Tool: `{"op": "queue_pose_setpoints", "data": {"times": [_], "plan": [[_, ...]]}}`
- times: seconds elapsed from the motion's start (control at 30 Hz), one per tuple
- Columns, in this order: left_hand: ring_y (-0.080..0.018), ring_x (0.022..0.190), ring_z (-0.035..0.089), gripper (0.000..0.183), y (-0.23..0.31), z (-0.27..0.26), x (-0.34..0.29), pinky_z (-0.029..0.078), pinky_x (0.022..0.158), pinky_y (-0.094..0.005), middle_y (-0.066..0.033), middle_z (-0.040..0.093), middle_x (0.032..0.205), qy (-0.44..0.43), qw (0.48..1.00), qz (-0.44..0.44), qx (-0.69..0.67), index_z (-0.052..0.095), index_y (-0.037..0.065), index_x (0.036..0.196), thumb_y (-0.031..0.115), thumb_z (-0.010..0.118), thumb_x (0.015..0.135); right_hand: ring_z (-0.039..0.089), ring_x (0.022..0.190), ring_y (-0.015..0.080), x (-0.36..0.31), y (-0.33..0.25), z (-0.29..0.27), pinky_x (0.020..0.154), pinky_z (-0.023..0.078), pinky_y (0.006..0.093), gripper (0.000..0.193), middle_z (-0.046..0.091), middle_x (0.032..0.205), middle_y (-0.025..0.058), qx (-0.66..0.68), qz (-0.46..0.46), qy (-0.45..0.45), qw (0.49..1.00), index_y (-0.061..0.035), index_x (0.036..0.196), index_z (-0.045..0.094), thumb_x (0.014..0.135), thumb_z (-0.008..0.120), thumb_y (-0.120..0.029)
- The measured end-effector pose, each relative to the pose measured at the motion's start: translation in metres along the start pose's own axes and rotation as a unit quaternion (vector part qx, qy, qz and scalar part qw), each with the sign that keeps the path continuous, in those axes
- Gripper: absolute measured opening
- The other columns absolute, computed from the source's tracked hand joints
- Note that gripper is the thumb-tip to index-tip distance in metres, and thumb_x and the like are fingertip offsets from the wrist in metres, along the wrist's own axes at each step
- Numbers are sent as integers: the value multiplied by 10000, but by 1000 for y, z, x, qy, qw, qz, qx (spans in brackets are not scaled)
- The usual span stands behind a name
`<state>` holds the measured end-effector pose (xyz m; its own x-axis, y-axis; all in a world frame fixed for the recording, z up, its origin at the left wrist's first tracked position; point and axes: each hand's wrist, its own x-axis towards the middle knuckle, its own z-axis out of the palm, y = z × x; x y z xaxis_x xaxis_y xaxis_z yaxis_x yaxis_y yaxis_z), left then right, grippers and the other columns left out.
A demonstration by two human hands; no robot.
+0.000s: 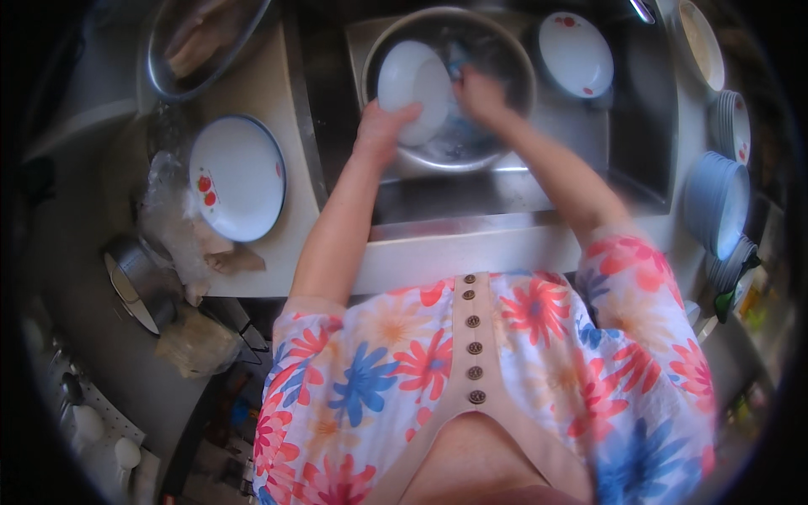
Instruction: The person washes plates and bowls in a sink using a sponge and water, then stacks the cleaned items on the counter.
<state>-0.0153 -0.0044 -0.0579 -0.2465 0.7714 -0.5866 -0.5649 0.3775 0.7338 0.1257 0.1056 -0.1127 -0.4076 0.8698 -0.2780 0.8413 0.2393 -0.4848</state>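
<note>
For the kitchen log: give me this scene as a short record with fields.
setting: steel sink set in a counter
left hand: holds a white bowl by its rim
right hand: inside the bowl, on a blue item, too blurred to name
basin: large metal basin around both hands
left counter: white plate with red print
right side: stack of blue bowls

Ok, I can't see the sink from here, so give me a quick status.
Left hand grips white bowl over the metal basin. Right hand scrubs inside it, blurred. Plate beside the basin, nothing blocking.
</note>
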Motion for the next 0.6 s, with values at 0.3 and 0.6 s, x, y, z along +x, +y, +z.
{"op": "queue_pose_setpoints", "data": {"times": [0.3,0.6], "plan": [[-205,776,564,357,4,4,-6,458,694,-299,-116,576,886,-25,996,9,82,532,-35,955,74,646,635,541,674,127,2,-31,-68,596,439,275,289,590,794,102,476,109,-62,871,-5,948,554,734,570,-198],[-172,811,557,344,-1,9,0,486,655,-280,-61,559,903,-107,973,28,203,519,29,980,2,621,652,569,715,290,4,-94,-44,630,462,385,254,586,788,78,102,-160,160,969,-167,883,609,695,529,-317]]}}
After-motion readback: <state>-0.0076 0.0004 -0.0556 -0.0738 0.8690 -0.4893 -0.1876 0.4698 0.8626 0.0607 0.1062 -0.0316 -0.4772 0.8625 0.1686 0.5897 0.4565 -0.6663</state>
